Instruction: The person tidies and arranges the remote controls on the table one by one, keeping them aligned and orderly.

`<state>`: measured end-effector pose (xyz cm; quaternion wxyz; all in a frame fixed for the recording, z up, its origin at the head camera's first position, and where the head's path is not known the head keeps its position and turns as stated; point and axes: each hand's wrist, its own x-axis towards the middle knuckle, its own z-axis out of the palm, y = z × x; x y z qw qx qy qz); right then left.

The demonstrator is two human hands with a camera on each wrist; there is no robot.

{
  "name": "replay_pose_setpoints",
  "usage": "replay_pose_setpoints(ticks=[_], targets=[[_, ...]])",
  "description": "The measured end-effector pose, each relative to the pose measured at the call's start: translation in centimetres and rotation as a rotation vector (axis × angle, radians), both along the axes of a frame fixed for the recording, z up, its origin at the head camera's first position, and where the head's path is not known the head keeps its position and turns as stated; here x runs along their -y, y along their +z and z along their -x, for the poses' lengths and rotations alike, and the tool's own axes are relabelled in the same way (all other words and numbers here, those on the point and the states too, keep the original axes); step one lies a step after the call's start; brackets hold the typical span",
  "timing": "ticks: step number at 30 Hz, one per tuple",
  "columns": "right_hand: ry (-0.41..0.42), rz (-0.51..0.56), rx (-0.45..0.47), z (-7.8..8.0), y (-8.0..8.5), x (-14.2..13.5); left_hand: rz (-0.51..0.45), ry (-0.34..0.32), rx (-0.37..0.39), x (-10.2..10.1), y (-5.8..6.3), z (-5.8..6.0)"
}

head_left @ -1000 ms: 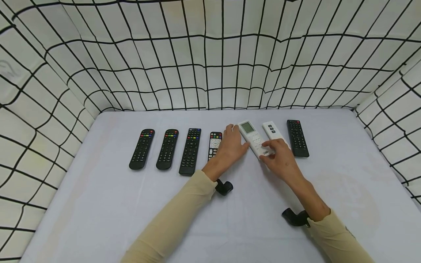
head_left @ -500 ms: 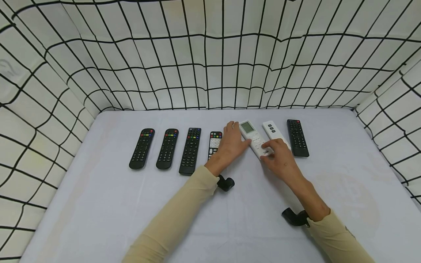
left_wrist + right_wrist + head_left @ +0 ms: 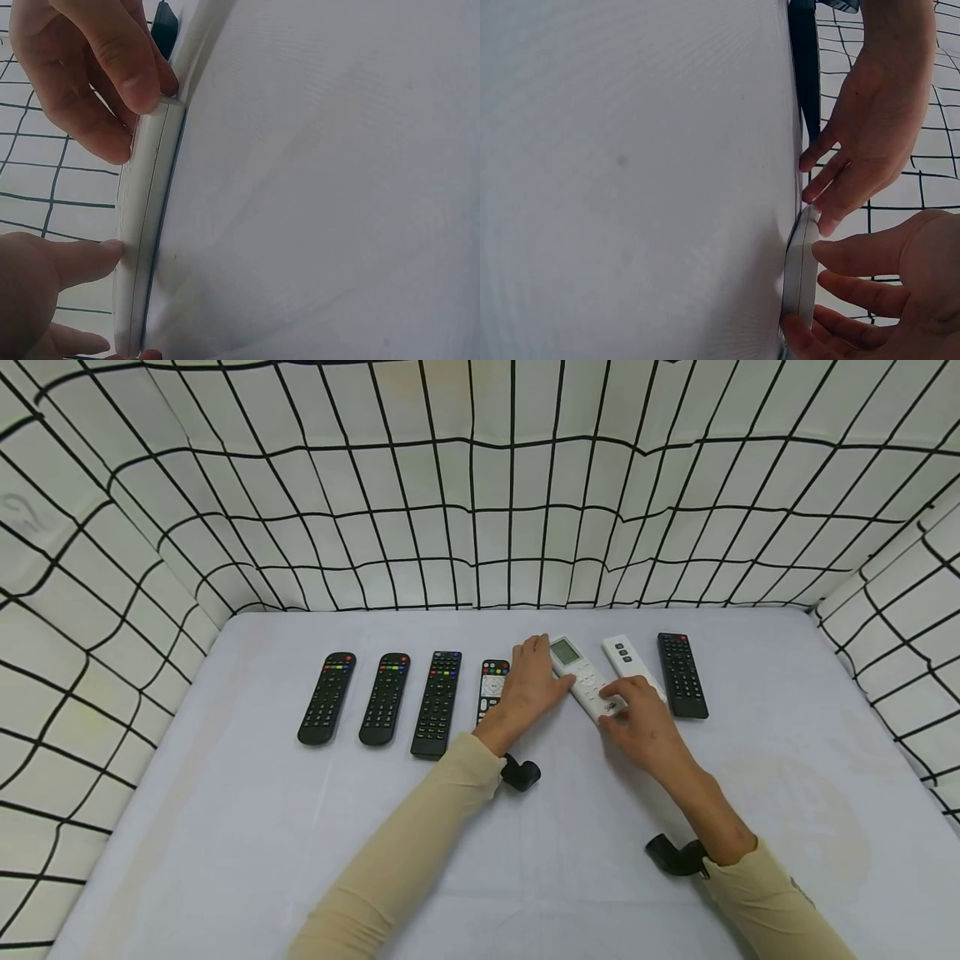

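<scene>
A white air conditioner remote [image 3: 579, 665] with a grey-green display lies slanted on the table, between my two hands. My left hand [image 3: 529, 683] is at its upper left, the thumb on its left side and the fingers around the display end. The left wrist view shows that thumb resting on the remote [image 3: 146, 217] from above. My right hand [image 3: 647, 727] pinches the lower end, thumb at the bottom corner and a finger over the face. Seen edge-on in the right wrist view, the remote [image 3: 801, 270] sits low against the cloth, fingertips of both hands right at it.
Left stand black remotes in a row: one [image 3: 327, 697], a second [image 3: 384, 699], a longer one [image 3: 437, 706], and one with a white pad [image 3: 492, 685], partly hidden by my left wrist. Right are a slim white remote [image 3: 628, 658] and a black remote [image 3: 684, 677]. Black netting [image 3: 510, 510] surrounds the table.
My left hand has crept slightly forward and to the right along the white remote's side. My right hand keeps its hold, and the remotes stay nearly where they were.
</scene>
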<state>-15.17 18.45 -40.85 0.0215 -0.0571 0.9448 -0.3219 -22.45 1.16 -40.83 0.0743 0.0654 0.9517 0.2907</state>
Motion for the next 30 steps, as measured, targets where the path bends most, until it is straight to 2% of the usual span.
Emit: replay_pose_setpoints(ticks=[8,21,30], targets=[[0.025,-0.020,0.052,0.10,0.06,0.05,-0.007,-0.004,-0.002,0.13,-0.23,0.00],[0.020,-0.082,0.062,0.08,0.34,0.26,-0.046,-0.009,0.006,0.03,-0.36,0.09],[0.035,-0.084,0.077,0.01,0.37,0.10,-0.048,0.026,0.001,-0.03,-0.18,0.17]])
